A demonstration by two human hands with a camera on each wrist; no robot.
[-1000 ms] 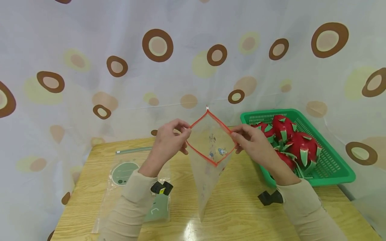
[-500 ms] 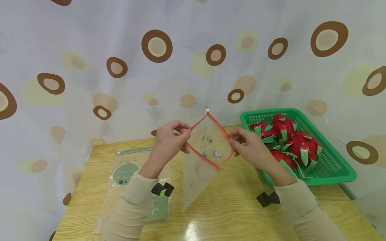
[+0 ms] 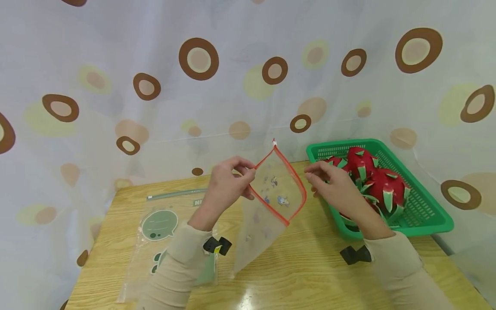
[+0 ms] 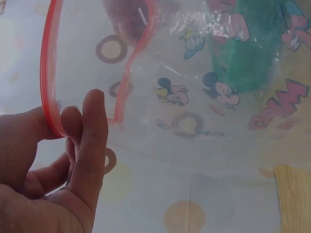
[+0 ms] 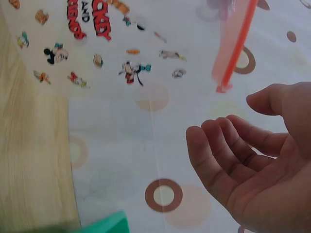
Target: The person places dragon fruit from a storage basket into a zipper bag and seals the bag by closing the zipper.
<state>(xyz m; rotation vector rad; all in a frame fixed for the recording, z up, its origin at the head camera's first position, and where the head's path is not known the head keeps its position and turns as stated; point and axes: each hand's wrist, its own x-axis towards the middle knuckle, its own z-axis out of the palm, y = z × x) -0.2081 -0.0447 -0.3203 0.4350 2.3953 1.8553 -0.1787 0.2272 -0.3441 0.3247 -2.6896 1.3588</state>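
My left hand pinches the red rim of a clear zip bag between thumb and fingers. The bag hangs over the table with its mouth spread wide; small cartoon figures are printed on it, and a white slider sits at the far corner. In the left wrist view the thumb and fingers meet at the red edge. Just off the bag's right side is my right hand, loosely curved and holding nothing. The right wrist view shows a gap between its thumb and fingertips, with the red zip strip apart from them.
A green plastic basket stands at the right of the wooden table, holding several red dragon fruits. Another clear zip bag with green prints lies flat at the left. A patterned sheet hangs behind.
My right hand has let go of the bag's right edge and stands slightly apart from it. The left hand and bag have shifted a little right, and the bag's bottom has swung left.
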